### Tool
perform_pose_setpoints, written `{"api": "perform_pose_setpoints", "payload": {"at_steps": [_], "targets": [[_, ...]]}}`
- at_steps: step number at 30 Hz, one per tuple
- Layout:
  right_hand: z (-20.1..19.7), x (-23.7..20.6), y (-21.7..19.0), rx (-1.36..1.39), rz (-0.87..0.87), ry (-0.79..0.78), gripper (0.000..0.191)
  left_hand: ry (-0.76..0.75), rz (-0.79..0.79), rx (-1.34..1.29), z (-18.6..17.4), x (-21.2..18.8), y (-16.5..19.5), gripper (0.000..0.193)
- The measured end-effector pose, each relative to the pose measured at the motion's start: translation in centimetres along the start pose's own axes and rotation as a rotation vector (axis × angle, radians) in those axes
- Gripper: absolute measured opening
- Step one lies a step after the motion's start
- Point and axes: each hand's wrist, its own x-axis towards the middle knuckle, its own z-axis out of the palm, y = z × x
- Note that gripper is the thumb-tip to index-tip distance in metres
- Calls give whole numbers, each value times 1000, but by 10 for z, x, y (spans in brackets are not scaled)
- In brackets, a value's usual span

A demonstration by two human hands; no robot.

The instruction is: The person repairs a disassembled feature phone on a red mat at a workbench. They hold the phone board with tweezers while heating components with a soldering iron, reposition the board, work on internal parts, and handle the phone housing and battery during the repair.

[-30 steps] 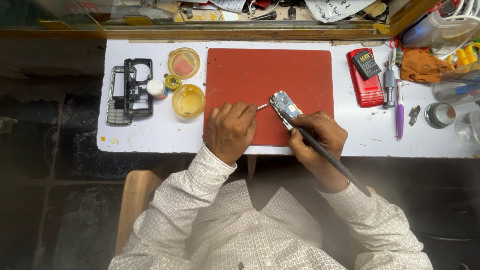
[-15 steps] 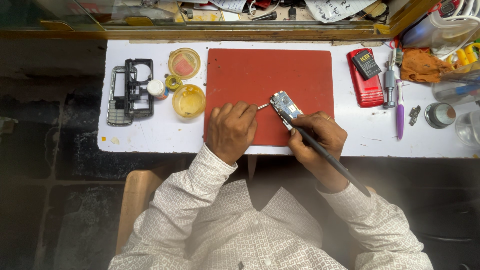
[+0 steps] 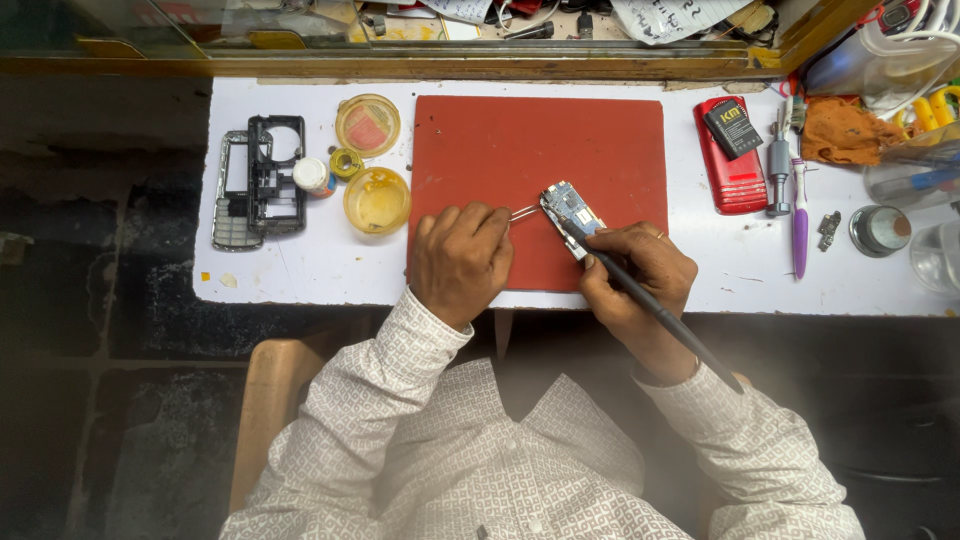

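Disassembly looked done, casing (image 3: 258, 180) set aside; left hand (image 3: 460, 258) pinched tweezers (image 3: 522, 212), right hand (image 3: 635, 275) gripped soldering iron (image 3: 665, 322) on circuit board (image 3: 573, 215), repair unfinished.

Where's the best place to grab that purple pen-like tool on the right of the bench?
Probably grip the purple tool mid-barrel, coming from above with fingers across its width. It lies flat, pointing away, and the grey tool sits close on its left, so the right side is freer.
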Motion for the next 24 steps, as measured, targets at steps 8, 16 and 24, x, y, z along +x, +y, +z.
{"api": "perform_pose_setpoints", "payload": {"at_steps": [8,16,24], "targets": [[0,0,0,9,-9,3,20,-5,5,16,0,0,0,19],[1,0,1,3,-3,8,20,-20,12,31,1,0,0,19],[1,-1,1,15,-2,10,20,-15,18,24,4,-2,-1,21]]}}
